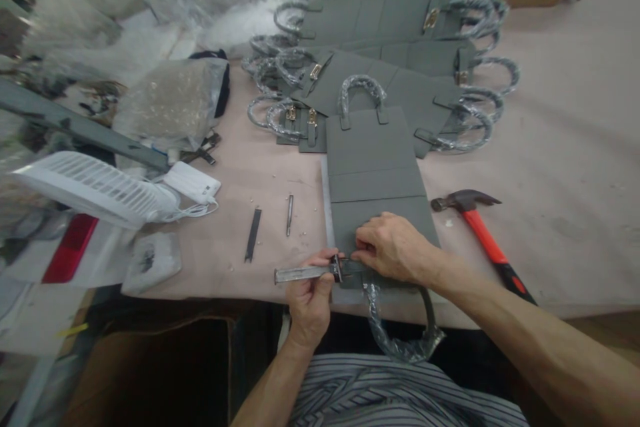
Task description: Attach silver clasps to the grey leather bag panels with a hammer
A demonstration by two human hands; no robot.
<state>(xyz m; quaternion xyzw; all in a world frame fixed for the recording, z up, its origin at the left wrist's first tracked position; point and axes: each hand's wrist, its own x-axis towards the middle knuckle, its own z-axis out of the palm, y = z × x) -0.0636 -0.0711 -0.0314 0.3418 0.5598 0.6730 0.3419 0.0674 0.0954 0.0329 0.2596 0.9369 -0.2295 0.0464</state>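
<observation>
A flat grey bag panel lies on the table in front of me, one plastic-wrapped handle at its far end and another handle hanging over the near table edge. My left hand is closed around a flat metal tool held level at the panel's near left corner. My right hand presses and pinches the near edge of the panel, fingertips beside the tool's tip.
Several more grey panels with wrapped handles are stacked behind. A red-handled hammer lies at the right. A thin black strip and a metal pin lie left, near a white fan, a charger and plastic bags.
</observation>
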